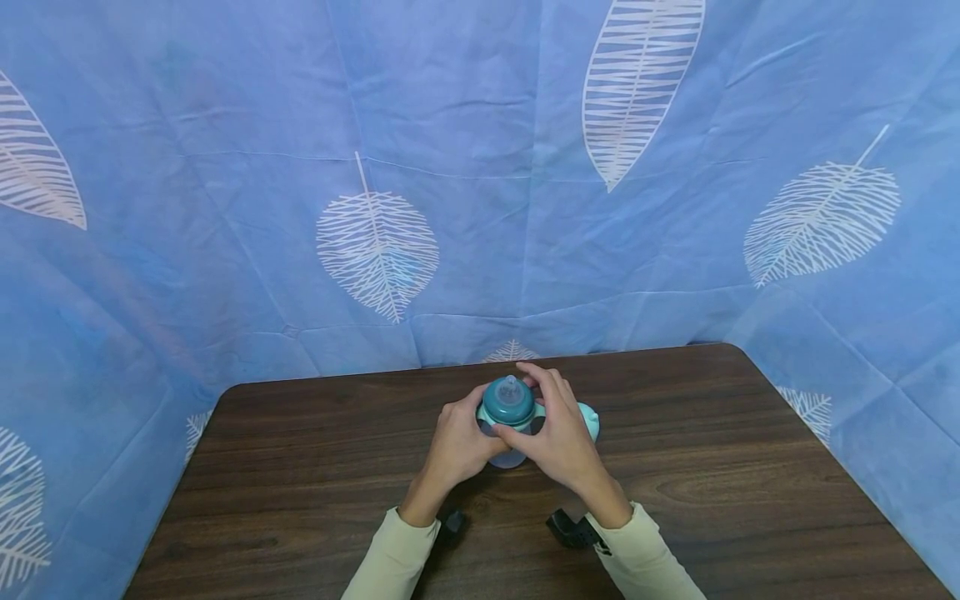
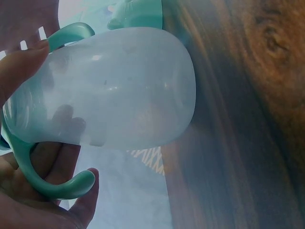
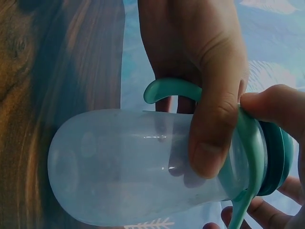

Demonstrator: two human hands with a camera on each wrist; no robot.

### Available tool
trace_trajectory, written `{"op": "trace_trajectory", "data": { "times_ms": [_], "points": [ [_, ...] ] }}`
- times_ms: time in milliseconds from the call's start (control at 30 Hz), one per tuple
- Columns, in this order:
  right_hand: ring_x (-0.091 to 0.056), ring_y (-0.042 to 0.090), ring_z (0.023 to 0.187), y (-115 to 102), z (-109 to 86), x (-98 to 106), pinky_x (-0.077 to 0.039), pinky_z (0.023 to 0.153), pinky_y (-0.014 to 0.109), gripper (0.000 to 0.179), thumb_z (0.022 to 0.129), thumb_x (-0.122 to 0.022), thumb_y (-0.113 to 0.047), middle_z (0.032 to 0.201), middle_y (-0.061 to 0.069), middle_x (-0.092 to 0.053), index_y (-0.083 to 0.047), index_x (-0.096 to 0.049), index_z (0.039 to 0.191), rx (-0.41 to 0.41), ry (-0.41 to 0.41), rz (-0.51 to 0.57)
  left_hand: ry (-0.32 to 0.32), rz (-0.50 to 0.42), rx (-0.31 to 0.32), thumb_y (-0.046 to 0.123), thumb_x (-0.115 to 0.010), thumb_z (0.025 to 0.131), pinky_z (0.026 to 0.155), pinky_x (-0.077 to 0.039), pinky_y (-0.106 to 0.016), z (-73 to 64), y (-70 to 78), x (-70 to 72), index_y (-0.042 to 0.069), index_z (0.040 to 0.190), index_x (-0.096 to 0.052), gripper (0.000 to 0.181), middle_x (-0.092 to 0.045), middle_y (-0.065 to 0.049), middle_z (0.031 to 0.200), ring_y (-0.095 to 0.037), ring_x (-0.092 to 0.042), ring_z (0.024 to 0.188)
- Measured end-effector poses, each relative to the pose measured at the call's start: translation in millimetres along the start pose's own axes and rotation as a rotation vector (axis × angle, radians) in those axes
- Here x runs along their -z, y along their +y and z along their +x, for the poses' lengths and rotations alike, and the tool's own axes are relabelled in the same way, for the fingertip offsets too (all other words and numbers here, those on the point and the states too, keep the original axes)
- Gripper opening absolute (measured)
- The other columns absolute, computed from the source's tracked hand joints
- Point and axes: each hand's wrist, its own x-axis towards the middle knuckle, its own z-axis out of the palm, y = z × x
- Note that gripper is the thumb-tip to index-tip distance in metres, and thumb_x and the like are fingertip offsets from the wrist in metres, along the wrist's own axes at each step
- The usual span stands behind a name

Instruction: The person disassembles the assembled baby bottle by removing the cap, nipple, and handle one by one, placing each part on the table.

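Observation:
A clear baby bottle (image 1: 507, 459) with a teal collar (image 1: 506, 405), a translucent nipple and two mint-green handles (image 2: 35, 176) is held upright between both hands near the table's far side. My left hand (image 1: 459, 437) grips its upper body; in the right wrist view the left thumb (image 3: 209, 138) lies across the clear wall. At the other side my right hand (image 1: 557, 433) holds around the collar, its thumb (image 3: 271, 102) on the handle ring. In the left wrist view the bottle looks empty. Whether its base touches the table cannot be told.
A mint-green object (image 1: 591, 421) sits on the dark wooden table (image 1: 315, 483), partly hidden behind my right hand. Blue cloth (image 1: 465, 250) with white leaf prints hangs behind the table and at its sides. Each wrist carries a small black camera (image 1: 567, 530).

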Motion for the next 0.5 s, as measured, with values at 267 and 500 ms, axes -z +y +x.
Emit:
{"op": "trace_trajectory", "data": {
  "times_ms": [267,500],
  "points": [
    [-0.056,0.033,0.125,-2.2,0.0,2.8,-0.057,0.101,0.061,0.083,0.089,-0.093,-0.015,0.136,0.011,-0.061,-0.009,-0.051,0.16,-0.02,-0.034,0.004,0.002,0.004,-0.004,0.02,-0.096,0.087,0.095,-0.062,-0.056,0.7,-0.1,-0.3,-0.006,0.146,-0.064,0.072,-0.076,-0.019,0.128,-0.036,-0.077,0.114],
    [-0.056,0.034,0.126,-4.2,0.3,5.4,-0.058,0.101,0.059,0.082,0.09,-0.091,-0.014,0.14,0.011,-0.062,-0.012,-0.051,0.161,-0.027,-0.05,0.013,-0.001,0.005,-0.007,0.019,-0.096,0.087,0.096,-0.062,-0.056,0.5,2.0,0.9,-0.004,0.145,-0.064,0.071,-0.077,-0.018,0.128,-0.035,-0.076,0.115]
  ]
}}
